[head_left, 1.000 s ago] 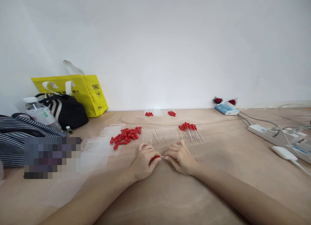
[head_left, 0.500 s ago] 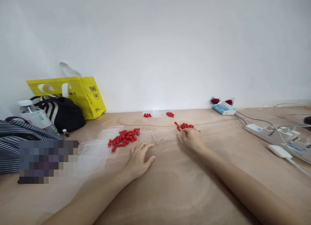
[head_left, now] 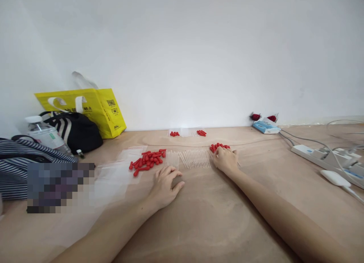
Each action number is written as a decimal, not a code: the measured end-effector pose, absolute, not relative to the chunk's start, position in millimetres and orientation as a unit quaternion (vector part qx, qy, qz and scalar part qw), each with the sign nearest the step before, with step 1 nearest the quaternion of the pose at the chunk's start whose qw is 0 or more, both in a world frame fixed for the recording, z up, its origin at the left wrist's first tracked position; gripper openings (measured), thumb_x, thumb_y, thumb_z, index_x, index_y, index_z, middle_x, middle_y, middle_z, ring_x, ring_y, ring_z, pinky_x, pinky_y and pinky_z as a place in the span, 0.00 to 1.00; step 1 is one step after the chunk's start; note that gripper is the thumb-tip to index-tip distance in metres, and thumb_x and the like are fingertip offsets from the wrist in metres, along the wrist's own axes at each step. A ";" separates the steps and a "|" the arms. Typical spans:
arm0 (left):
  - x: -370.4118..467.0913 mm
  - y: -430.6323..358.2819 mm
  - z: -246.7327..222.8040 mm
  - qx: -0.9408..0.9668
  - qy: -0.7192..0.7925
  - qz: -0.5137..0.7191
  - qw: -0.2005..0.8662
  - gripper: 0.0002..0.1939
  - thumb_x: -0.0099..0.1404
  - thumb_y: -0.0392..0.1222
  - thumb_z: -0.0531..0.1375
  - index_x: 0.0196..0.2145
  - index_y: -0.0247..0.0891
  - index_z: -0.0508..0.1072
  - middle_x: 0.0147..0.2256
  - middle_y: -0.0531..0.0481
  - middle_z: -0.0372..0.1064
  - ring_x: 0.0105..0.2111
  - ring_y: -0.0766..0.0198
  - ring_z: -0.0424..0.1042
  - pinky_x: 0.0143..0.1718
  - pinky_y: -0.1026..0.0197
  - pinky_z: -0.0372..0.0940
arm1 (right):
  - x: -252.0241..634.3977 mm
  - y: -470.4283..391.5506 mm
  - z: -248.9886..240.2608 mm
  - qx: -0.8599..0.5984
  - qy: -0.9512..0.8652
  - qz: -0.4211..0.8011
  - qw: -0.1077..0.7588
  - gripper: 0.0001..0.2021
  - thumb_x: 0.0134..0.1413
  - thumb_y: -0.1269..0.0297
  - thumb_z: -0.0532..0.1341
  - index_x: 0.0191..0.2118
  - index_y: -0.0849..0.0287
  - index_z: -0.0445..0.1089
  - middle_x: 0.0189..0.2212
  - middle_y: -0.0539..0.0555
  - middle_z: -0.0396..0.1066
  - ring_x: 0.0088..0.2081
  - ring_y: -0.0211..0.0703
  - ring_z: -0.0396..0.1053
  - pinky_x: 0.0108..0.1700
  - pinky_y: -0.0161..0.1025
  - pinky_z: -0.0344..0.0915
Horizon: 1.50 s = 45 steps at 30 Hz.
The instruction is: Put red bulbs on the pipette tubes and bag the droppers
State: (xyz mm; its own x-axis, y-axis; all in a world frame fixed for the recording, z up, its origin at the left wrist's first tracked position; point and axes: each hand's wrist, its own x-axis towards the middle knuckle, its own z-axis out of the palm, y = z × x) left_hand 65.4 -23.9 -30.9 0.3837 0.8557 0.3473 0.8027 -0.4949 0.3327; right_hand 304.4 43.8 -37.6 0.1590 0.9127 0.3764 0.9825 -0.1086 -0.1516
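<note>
My left hand [head_left: 167, 186] rests on the wooden table with its fingers apart and nothing held. Just beyond its fingertips, a row of thin pale sticks [head_left: 196, 158] lies side by side. To its left is a loose pile of red club-shaped pieces [head_left: 148, 160] on clear plastic bags [head_left: 115, 179]. My right hand [head_left: 226, 160] is at the right end of the sticks, its fingers drawn together against a red cluster [head_left: 219, 146]; whatever is between the fingertips is hidden.
At the back stand two small red groups [head_left: 201, 133] on clear plastic. On the left are a yellow bag [head_left: 110, 111], a black bag [head_left: 82, 136], a bottle [head_left: 47, 136] and a striped bag [head_left: 17, 170]. A power strip [head_left: 327, 160] with cables and a blue-white packet [head_left: 266, 127] lie right.
The view has shifted slightly. My right hand has moved onto the red cluster, and the red piece that stuck out at its left end now lies in line with the others. My left hand stays put.
</note>
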 end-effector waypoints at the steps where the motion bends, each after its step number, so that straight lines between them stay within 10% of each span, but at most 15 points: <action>1: 65.7 -23.9 -31.0 0.826 0.504 0.244 0.054 0.08 0.56 0.39 0.57 0.35 0.41 0.69 0.38 0.49 0.64 0.42 0.55 0.63 0.45 0.48 0.53 | 303.8 43.4 -38.3 -0.732 -0.650 -0.091 0.185 0.16 0.54 0.60 0.47 0.32 0.61 0.69 0.32 0.60 0.71 0.38 0.50 0.65 0.40 0.47 0.47; 16: 18.5 4.3 5.0 0.720 0.662 0.161 -0.133 0.06 0.57 0.40 0.53 0.32 0.41 0.68 0.37 0.45 0.66 0.42 0.51 0.62 0.41 0.50 0.53 | 295.1 39.1 -40.5 -0.730 -0.670 -0.096 0.097 0.13 0.51 0.71 0.48 0.30 0.65 0.70 0.31 0.65 0.70 0.36 0.52 0.64 0.41 0.49 0.44; 21: -17.7 6.7 26.2 0.672 0.739 -0.003 -0.035 0.12 0.53 0.49 0.55 0.30 0.39 0.63 0.34 0.44 0.68 0.36 0.52 0.67 0.31 0.58 0.58 | 297.8 28.7 -37.6 -0.693 -0.689 -0.136 0.163 0.14 0.54 0.66 0.47 0.32 0.66 0.68 0.34 0.64 0.70 0.38 0.52 0.63 0.41 0.47 0.46; 29: -19.5 -1.6 36.1 0.651 0.758 -0.046 -0.021 0.04 0.50 0.37 0.55 0.27 0.39 0.63 0.29 0.44 0.70 0.31 0.52 0.70 0.26 0.60 0.57 | 309.9 -10.4 -52.3 -0.520 -0.811 -0.082 0.255 0.10 0.57 0.66 0.48 0.32 0.60 0.65 0.29 0.55 0.69 0.34 0.45 0.62 0.34 0.39 0.50; 45: 68.3 -29.0 -30.8 0.861 0.433 0.247 0.098 0.12 0.54 0.29 0.51 0.35 0.36 0.71 0.32 0.48 0.64 0.31 0.65 0.65 0.33 0.63 0.61 | 307.4 -26.5 -44.8 -0.434 -0.866 -0.025 0.248 0.12 0.56 0.63 0.52 0.37 0.53 0.72 0.30 0.54 0.68 0.35 0.42 0.61 0.38 0.41 0.53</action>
